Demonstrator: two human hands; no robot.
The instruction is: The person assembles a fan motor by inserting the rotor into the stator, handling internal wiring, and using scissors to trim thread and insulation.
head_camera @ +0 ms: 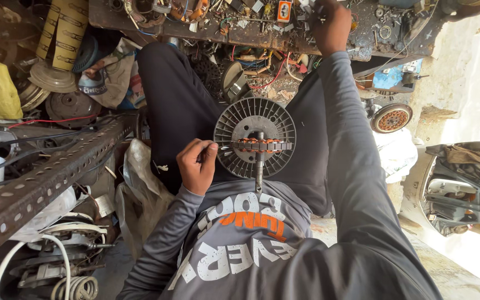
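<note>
A grey round fan motor part with radial ribs, copper windings and a steel shaft rests on my lap. My left hand grips it at its left edge, fingers curled around a thin piece by the windings. My right hand is stretched far forward to the cluttered workbench, fingers down among small parts and wires; what it touches is hidden. I wear a grey long-sleeved shirt and dark trousers.
A rusty perforated steel angle runs across the left. Yellow sacks, coils, motor covers and white cables pile up at left. Another copper-wound stator lies at right, beside a grey fan housing.
</note>
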